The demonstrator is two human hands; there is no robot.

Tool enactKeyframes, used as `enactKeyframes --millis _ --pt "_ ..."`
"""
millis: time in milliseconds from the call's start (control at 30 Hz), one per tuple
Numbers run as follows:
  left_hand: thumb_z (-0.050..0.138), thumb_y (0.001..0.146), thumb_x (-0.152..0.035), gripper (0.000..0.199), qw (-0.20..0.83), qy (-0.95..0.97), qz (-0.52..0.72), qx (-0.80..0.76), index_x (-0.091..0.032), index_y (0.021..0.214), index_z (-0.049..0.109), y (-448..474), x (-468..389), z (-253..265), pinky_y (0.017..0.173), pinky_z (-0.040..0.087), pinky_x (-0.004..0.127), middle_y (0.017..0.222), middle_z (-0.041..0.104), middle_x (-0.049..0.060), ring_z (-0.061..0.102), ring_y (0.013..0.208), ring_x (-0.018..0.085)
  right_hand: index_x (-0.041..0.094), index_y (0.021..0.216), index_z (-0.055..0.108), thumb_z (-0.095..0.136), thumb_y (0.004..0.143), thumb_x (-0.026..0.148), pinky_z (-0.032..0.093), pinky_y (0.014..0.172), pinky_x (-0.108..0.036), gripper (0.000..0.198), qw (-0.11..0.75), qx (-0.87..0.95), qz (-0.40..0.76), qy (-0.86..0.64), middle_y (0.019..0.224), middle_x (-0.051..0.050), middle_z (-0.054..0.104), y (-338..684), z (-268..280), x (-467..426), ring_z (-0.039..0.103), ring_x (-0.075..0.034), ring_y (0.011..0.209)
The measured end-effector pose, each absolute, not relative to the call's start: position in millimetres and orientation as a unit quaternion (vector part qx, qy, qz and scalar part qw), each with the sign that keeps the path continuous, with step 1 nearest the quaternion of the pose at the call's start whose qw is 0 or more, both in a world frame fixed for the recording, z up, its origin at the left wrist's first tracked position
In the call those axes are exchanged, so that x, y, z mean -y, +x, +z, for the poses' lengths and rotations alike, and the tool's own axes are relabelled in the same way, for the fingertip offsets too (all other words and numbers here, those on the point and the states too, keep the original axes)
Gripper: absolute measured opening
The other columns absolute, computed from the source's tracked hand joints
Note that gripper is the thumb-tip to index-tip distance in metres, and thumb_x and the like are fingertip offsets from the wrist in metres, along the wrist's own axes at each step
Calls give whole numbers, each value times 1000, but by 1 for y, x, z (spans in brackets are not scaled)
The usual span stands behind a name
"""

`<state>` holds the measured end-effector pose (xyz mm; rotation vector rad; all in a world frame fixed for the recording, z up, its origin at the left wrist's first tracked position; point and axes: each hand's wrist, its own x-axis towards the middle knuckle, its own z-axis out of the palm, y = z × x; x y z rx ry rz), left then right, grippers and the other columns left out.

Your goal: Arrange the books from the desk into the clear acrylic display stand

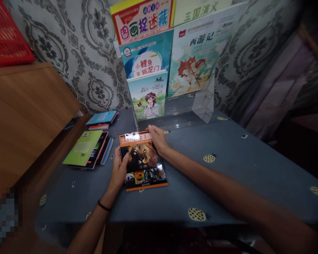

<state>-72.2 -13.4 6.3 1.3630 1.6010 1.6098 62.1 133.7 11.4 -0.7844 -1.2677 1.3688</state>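
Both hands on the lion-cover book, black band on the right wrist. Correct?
No, wrong side: in the head view the black band is on the left wrist. The rest stands: left hand and right hand are both on the lion-cover book.

Closed lion-cover book [143, 160], face up

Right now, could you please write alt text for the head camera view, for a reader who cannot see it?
A left hand holds the left edge of a lion-cover book, with the right hand at its upper right corner, over a blue pineapple-print tablecloth. Behind, a clear stand displays books; more books lie piled at left.
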Motion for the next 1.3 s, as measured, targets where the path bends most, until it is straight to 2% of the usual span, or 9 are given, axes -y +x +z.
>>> enactKeyframes --millis 167,333,467,567,733,967,1133,1200,1300 --pt "53 93 -44 39 252 491 589 -590 -20 124 49 -70 14 3 107 46 38 125 63 9 60 119 22 23 76 60 60 76 72 46 65 -29 48 523 483 612 -345 66 1 59 65 4 -133 56 -18 68" --pt "53 93 -42 36 237 469 609 -594 -22 123 50 -68 16 5 102 51 38 121 65 8 63 114 22 22 85 66 59 76 74 51 81 -33 53 521 482 624 -328 83 -3 70 67 0 -114 64 -22 87" --pt "52 94 -42 36 216 456 624 -597 -22 123 50 -71 17 7 100 52 38 121 66 8 64 112 22 21 89 68 57 84 68 51 89 -36 48 483 545 608 -316 91 -4 72 73 -6 -83 65 -26 99" --pt "52 94 -44 38 166 446 633 -611 -22 124 50 -75 18 8 103 50 39 124 64 9 62 116 23 22 110 67 60 87 57 49 98 -39 42 452 618 586 -267 108 -5 72 81 -6 -66 63 -27 110" --pt "49 97 -47 41 60 470 634 -612 -23 130 49 -75 15 20 112 42 38 131 59 10 55 127 24 24 137 53 60 90 45 40 111 -46 51 410 717 542 -155 131 -8 64 97 11 -66 56 -28 127" --pt "44 98 -55 49 16 478 636 -605 -23 135 42 -67 -1 27 119 35 41 135 53 13 49 132 25 27 137 53 52 97 45 48 99 -45 43 402 775 421 -246 110 -10 70 116 8 -79 63 -31 108" --pt "41 98 -54 48 58 506 563 -651 -19 131 48 -83 -4 12 117 37 42 130 57 12 47 135 26 23 127 55 41 102 40 50 90 -44 33 313 856 323 -255 106 -11 68 131 10 -93 64 -27 97" --pt "45 97 -53 44 62 549 521 -651 -19 123 52 -96 -3 13 109 45 42 119 62 11 55 125 27 23 124 55 40 103 40 51 88 -43 32 284 871 302 -263 107 -11 68 135 14 -99 63 -27 98" --pt "54 92 -50 33 104 621 450 -633 -22 109 54 -114 -3 23 83 57 35 90 64 3 66 91 23 25 130 52 40 104 42 51 89 -42 34 277 874 301 -264 110 -10 68 138 16 -108 63 -26 100"
